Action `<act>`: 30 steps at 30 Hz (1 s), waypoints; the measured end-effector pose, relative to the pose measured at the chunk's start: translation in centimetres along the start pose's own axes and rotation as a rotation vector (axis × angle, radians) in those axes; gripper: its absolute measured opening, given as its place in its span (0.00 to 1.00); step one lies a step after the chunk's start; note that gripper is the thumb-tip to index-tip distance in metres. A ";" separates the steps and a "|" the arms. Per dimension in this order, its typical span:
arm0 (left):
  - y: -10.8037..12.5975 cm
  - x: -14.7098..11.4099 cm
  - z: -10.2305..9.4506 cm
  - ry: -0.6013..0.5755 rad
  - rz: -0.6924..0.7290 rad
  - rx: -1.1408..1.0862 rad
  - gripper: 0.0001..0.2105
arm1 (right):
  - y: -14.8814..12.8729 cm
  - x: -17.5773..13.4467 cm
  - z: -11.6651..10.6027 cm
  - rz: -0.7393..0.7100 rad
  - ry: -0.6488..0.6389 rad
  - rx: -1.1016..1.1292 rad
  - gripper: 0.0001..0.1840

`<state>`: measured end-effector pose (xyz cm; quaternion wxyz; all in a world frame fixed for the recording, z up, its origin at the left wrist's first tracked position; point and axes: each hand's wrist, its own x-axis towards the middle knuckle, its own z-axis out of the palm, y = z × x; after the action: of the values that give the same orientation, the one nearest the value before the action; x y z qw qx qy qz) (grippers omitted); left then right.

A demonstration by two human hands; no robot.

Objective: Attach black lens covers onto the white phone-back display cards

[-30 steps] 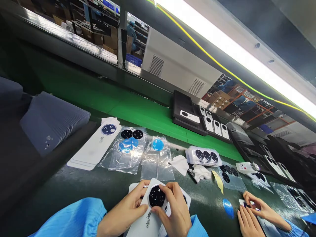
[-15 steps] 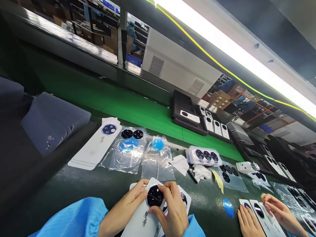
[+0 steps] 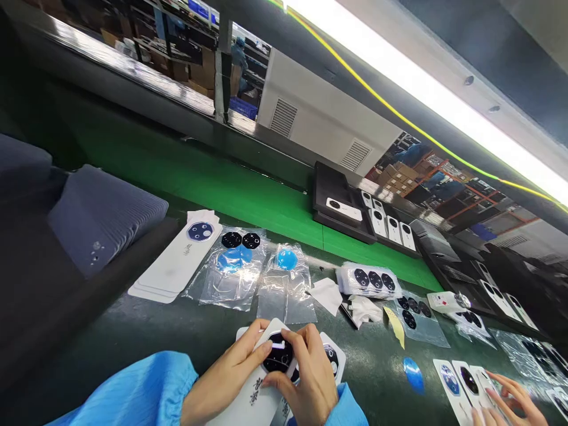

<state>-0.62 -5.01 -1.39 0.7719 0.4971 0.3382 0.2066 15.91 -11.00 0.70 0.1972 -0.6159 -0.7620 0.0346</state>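
Observation:
A white phone back cover (image 3: 251, 395) with dark lettering is tilted up in front of me. My left hand (image 3: 231, 371) grips its upper left edge, with the thumb on the rim of a black round camera lens cover (image 3: 278, 358). From the right, my right hand (image 3: 310, 370) holds the same lens cover by its edge between curled fingers and thumb. The lens cover sits at the top of the phone cover, a bright reflection across it. Other white phone covers (image 3: 335, 360) lie beneath, partly hidden by my hands.
Phone covers (image 3: 173, 260) are stacked at left beside bags (image 3: 226, 290) holding black discs and blue film. Lens covers (image 3: 370, 281), a white cloth (image 3: 326, 296) and blue film (image 3: 413, 374) lie rightward. A co-worker's hands (image 3: 510, 399) handle covers at far right. Black trays (image 3: 341, 228) stand behind.
My left thumb has moved right onto the lens cover's edge, and the light on the disc has shifted upward. At the right, the co-worker's hands have moved right and down.

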 end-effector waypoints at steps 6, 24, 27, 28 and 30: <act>0.0 0.2 -0.2 -0.027 0.024 0.056 0.25 | 0.3 0.3 -0.2 -0.080 0.041 -0.060 0.34; 0.4 0.1 -0.2 -0.011 0.055 0.155 0.23 | 0.1 -0.7 -0.3 -0.113 0.219 0.031 0.20; 0.3 0.0 -0.2 -0.014 0.027 0.165 0.25 | -0.4 -0.7 0.0 -0.083 0.267 0.032 0.19; 0.3 0.0 -0.2 -0.019 0.019 0.164 0.26 | -0.4 -0.7 0.0 -0.088 0.271 0.032 0.18; 0.5 -0.1 -0.2 -0.025 0.014 0.158 0.27 | -0.3 -0.6 -0.2 -0.116 0.259 0.028 0.18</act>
<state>-0.79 -4.76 -0.98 0.7331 0.5612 0.3403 0.1785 15.80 -11.67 0.82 0.3042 -0.5672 -0.7640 -0.0458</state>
